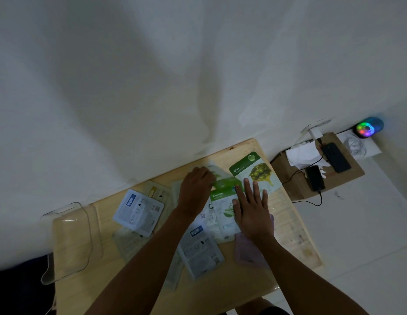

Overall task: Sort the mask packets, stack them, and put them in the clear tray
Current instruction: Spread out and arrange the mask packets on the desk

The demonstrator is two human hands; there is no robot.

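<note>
Clearly my right hand [252, 214] lies flat, grip released, on thin, slippery packets [223, 214]; left hand's [194, 189] grip I cannot tell; I'd pinch edges.

left hand [195, 189]: palm down, fingers curled | right hand [252, 210]: flat, fingers spread

Both hands, left hand [195, 189] and right hand [252, 214], press flat on mask packets [254, 171] scattered over the table [220, 289].

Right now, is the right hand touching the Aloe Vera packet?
Touching. The head view shows the right hand lying flat, palm down, on the Aloe Vera packet, covering its right side with fingers spread and no gap visible.
</note>
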